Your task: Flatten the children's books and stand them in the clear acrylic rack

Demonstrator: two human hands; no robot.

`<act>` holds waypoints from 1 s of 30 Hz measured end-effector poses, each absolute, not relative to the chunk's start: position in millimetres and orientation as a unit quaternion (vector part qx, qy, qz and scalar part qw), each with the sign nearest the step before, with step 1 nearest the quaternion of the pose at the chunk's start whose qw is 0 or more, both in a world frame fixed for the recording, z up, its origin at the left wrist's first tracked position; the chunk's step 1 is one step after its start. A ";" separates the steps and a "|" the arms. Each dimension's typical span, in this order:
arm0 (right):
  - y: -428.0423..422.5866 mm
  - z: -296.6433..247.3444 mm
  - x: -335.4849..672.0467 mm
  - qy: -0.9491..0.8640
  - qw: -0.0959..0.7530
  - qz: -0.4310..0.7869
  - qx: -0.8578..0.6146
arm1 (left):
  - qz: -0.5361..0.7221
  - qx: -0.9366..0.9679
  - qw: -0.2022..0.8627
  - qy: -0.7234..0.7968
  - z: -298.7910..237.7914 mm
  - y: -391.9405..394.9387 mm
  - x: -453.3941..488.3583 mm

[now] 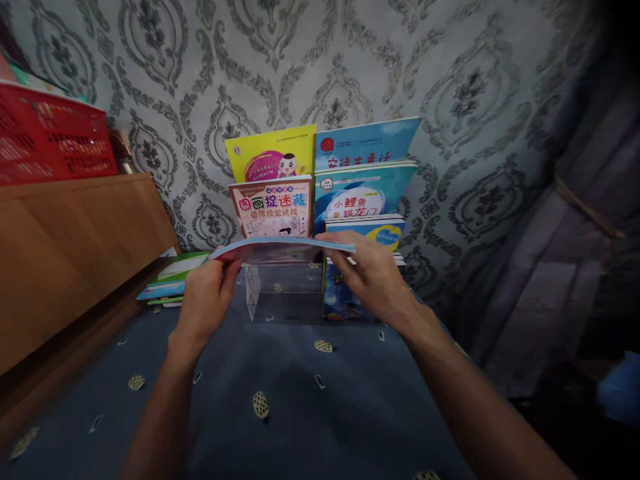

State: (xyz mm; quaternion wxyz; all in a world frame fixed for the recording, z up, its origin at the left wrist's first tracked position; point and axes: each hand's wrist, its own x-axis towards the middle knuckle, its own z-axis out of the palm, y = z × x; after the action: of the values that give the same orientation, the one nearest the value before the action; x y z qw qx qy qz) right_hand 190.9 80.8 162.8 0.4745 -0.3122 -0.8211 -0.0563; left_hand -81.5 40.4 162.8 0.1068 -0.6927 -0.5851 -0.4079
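Note:
Between my two hands a thin paperback book (pixel 280 249) is held nearly flat, edge towards me. My left hand (pixel 205 297) pinches its left end and my right hand (pixel 367 270) grips its right end. Just behind it stands a clear tiered book rack (pixel 285 297). On its left side are a pink-brown book (pixel 273 207) and a yellow book (pixel 273 153) behind that. The right side carries a blue book (pixel 367 143), a teal book (pixel 365 190) and darker blue books (pixel 345 297) lower down, partly hidden by my right hand. The lowest left tier shows bare plastic.
The rack stands on a dark blue patterned cloth (pixel 290 427) against a papered wall (pixel 335 73). At left are a small stack of books (pixel 173 283), a wooden cabinet (pixel 85 233) and a red basket (pixel 55 133). A tied curtain (pixel 545 247) hangs at right.

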 end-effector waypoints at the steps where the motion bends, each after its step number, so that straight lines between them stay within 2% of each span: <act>1: 81.8 168.9 190.3 -0.816 0.482 -0.071 -0.310 | -0.417 -0.689 0.117 -0.581 167.2 41.4 -81.4; 7: 90.9 193.3 185.0 -0.794 0.509 -0.107 -0.314 | -0.439 -0.670 0.207 -0.561 188.6 54.9 -82.8; 11: 100.9 191.2 182.9 -0.791 0.513 -0.110 -0.314 | -0.434 -0.672 0.229 -0.554 190.6 67.0 -82.8; 21: 116.7 184.5 183.0 -0.799 0.497 -0.101 -0.323 | -0.412 -0.689 0.195 -0.563 185.2 80.2 -82.5; 30: 136.0 201.6 187.9 -0.810 0.467 -0.088 -0.344 | -0.437 -0.719 0.130 -0.524 203.1 92.8 -87.2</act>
State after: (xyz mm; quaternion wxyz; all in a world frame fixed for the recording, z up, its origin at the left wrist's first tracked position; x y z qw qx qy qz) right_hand 187.9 136.0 201.6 0.4670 -0.3438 -0.8099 -0.0884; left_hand -87.2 92.8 203.1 0.1301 -0.7193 -0.5241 -0.4370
